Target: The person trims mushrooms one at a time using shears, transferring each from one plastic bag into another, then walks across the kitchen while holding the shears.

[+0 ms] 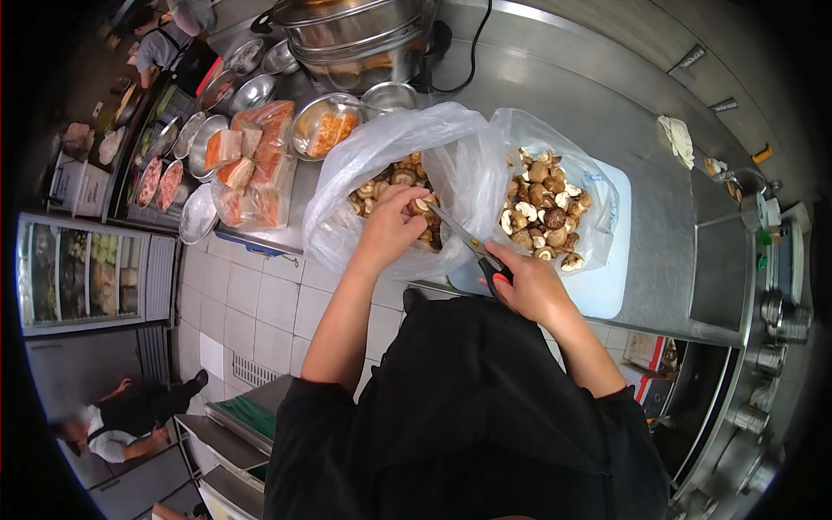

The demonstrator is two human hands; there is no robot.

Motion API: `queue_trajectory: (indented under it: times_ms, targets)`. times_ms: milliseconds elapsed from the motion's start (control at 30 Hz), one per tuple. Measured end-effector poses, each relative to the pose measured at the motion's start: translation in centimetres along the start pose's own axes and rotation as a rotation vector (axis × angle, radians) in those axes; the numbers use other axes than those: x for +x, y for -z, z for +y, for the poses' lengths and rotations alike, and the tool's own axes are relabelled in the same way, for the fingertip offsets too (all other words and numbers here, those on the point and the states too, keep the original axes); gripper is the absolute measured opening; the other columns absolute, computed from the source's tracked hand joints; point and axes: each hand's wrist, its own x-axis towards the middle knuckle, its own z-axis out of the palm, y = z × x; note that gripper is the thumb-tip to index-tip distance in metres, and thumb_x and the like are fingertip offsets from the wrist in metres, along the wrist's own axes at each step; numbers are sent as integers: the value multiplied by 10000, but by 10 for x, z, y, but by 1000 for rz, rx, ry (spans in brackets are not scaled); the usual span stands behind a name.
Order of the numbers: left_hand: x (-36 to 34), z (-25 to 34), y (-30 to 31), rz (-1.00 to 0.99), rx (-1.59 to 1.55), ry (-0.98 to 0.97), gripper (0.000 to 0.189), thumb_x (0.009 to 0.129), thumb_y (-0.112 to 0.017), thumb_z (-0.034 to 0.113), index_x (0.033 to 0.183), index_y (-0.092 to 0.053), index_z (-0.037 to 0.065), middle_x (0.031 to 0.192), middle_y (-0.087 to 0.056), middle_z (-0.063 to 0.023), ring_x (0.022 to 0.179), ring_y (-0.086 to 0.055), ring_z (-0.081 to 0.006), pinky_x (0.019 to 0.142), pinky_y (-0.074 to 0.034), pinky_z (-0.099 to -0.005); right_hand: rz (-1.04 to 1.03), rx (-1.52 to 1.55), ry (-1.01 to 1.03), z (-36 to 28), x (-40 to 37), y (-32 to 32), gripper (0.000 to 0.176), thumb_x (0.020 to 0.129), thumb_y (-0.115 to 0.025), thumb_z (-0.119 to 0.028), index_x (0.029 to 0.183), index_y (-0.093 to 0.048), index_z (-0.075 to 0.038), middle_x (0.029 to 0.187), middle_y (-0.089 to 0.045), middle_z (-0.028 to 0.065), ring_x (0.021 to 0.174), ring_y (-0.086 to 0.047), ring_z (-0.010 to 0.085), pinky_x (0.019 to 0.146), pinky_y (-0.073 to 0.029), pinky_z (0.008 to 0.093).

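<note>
My left hand [397, 227] is closed on a brown mushroom [422, 206] over the mouth of a clear plastic bag [338, 178]. Whole mushrooms [404, 173] fill that bag. A pair of scissors [462, 234] with black and orange handles is gripped in my right hand [530, 286]. Its blades point up and left, with the tips beside the mushroom in my left hand. To the right lies a second plastic bag [524, 130], its mouth spread wide, holding many mushrooms [542, 204], some showing pale cut faces. A white cutting board [611, 286] is under this second bag.
Packed slabs of meat [269, 165], metal bowls [251, 94] and a large steel pot [351, 39] stand on the left of the steel counter [654, 225]. A cloth [678, 140] lies at the back right. Co-workers [130, 420] are at the left, near a glass-door fridge [82, 273].
</note>
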Motion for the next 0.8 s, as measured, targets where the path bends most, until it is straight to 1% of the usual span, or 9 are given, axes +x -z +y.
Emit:
queue_trajectory:
  times_ms: [33, 100, 133, 200, 267, 300, 367, 600, 800]
  targets:
    - [1, -2, 2, -6, 8, 1, 385, 817, -628, -24, 1192, -675, 50, 1212, -576, -110, 933, -642, -195, 813, -529, -269, -3, -1, 4, 2, 1, -3, 470, 857, -738, -151, 1304, -617, -74, 1098, -724, 168, 923, -720, 317, 823, -560, 396]
    - [4, -13, 4, -9, 14, 3, 377, 821, -632, -17, 1188, -680, 58, 1206, -580, -110, 940, -641, -194, 826, -521, -264, -30, 348, -113, 11, 1, -9, 471, 882, -758, -170, 1318, -609, -74, 964, -733, 84, 807, -686, 184, 754, -534, 316]
    - [6, -25, 4, 53, -28, -1, 394, 829, -638, -15, 1217, -657, 49, 1196, -591, -108, 959, -639, -183, 839, -515, -262, -33, 346, -111, 11, 0, -6, 471, 882, -758, -170, 1318, -609, -74, 964, -733, 84, 807, -686, 184, 754, -534, 316]
    - [5, -31, 4, 116, -69, -6, 414, 836, -644, -13, 1247, -634, 40, 1186, -602, -105, 977, -637, -172, 851, -509, -259, -121, 483, -166, 8, -2, 4, 527, 898, -766, -187, 1375, -563, -95, 859, -648, 0, 739, -565, 90, 700, -470, 251]
    - [1, -21, 7, 190, -426, 115, 446, 866, -648, -16, 1303, -565, 8, 1172, -627, -91, 1030, -627, -140, 872, -508, -261, -156, 533, -174, 12, -6, 10, 567, 895, -768, -192, 1403, -534, -104, 862, -619, -11, 748, -543, 81, 701, -453, 242]
    - [0, -17, 11, 191, -426, 115, 446, 866, -648, -16, 1303, -565, 8, 1172, -627, -91, 1030, -627, -140, 872, -508, -261, -190, 584, -184, 14, -8, 12, 607, 891, -771, -198, 1431, -505, -112, 865, -591, -23, 757, -521, 73, 701, -435, 233]
    - [-3, -8, 20, 6, -521, 258, 476, 889, -636, -44, 1347, -510, -14, 1224, -613, -101, 1084, -611, -123, 904, -503, -260, -206, 573, -153, 23, -11, 11, 629, 887, -775, -206, 1440, -491, -109, 920, -597, -11, 809, -532, 80, 737, -443, 240]
    - [-9, 17, 16, -152, -600, 118, 447, 879, -615, -99, 1313, -572, 0, 1387, -539, -75, 1193, -586, -146, 983, -492, -280, -259, 563, -91, 26, -12, 10, 652, 869, -789, -246, 1430, -494, -93, 1160, -610, 24, 1030, -577, 138, 921, -465, 299]
    - [-8, 14, 17, -260, -597, 15, 438, 882, -597, -103, 1308, -592, -2, 1458, -492, -81, 1277, -535, -166, 1045, -453, -309, -279, 533, -146, 15, -13, 13, 643, 857, -804, -250, 1414, -519, -103, 1164, -626, 30, 1035, -590, 146, 940, -466, 312]
